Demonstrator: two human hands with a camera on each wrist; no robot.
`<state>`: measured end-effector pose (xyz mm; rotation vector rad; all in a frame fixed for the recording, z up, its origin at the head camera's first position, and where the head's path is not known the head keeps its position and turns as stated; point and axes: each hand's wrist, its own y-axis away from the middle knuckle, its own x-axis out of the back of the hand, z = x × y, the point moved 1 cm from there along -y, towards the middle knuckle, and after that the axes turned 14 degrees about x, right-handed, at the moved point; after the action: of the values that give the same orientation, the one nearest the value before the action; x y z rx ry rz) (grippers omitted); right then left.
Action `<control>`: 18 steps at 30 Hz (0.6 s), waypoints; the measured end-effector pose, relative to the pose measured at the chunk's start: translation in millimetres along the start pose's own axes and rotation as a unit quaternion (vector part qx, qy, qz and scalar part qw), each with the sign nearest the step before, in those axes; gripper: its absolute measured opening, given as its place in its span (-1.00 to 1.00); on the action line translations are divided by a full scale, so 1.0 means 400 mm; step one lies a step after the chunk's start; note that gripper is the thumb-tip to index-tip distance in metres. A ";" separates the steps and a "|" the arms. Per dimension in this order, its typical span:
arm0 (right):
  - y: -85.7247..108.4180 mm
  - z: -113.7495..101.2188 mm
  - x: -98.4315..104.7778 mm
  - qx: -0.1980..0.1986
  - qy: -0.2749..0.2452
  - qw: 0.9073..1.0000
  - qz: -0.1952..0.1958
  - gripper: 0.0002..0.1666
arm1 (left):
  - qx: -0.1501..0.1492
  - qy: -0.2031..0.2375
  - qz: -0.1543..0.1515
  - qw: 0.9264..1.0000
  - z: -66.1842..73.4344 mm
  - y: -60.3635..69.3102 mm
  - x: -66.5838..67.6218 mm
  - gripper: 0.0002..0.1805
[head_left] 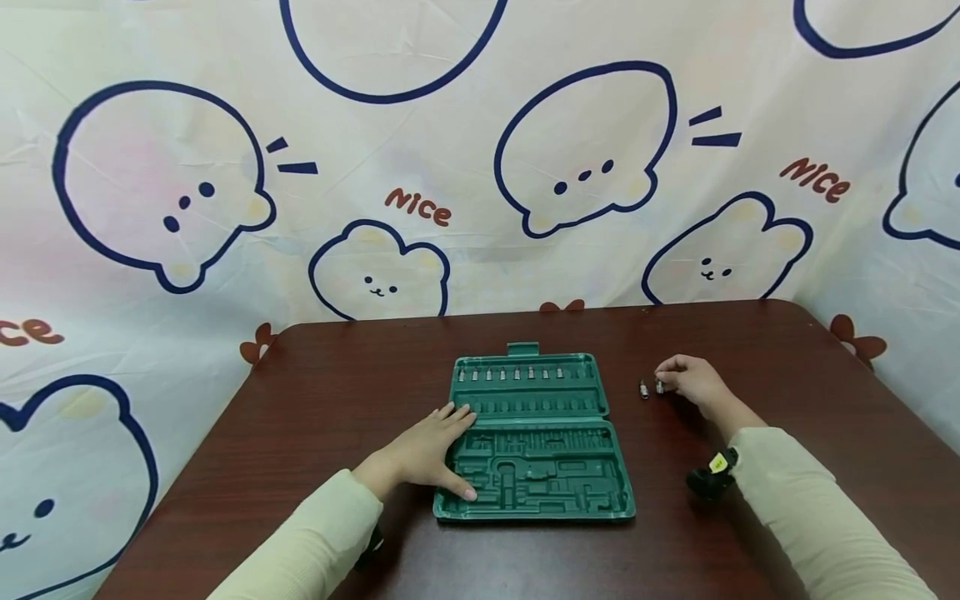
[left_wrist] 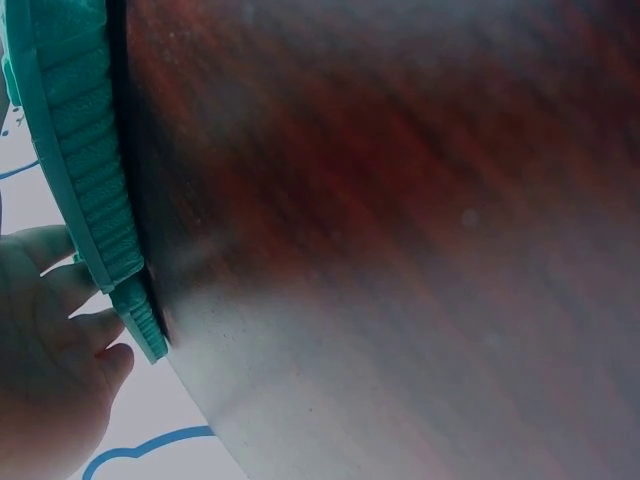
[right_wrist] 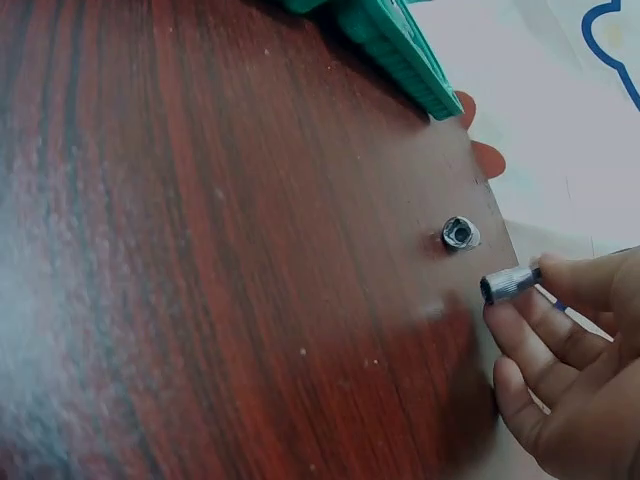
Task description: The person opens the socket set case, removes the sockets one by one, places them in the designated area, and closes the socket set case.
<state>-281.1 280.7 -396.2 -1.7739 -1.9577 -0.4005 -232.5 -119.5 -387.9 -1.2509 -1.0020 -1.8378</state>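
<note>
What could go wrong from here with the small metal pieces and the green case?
1. The right hand pinches a small metal piece near one end; it could slip out.
2. The loose metal piece lies close by, round-ended; a nudge might roll it.
3. The left hand rests on the green case; pressing unevenly may shift it.

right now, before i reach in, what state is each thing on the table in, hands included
green case, open
lower half's visible recesses, empty
row of small metal bits, seated in the upper half
held metal socket, pinched
loose metal socket, on the table, unheld
left grip, fingers spread on the case
right grip, pinching one socket
</note>
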 end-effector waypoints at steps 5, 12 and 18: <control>-0.008 0.005 0.001 0.003 0.042 0.999 -0.010 -0.73 | 0.013 -0.009 -0.006 1.000 -0.001 -0.004 -0.002 0.20; -0.026 0.004 -0.004 0.003 0.078 0.997 -0.023 -0.79 | 0.014 -0.005 -0.006 1.000 0.000 -0.001 0.000 0.21; -0.034 -0.001 -0.011 -0.025 0.102 0.994 -0.035 -0.81 | 0.015 -0.001 -0.010 1.000 0.001 -0.002 -0.001 0.20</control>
<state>-294.0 275.1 -396.7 -1.6271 -1.8827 -0.6341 -233.0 -118.7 -388.2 -1.2296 -1.0431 -1.8298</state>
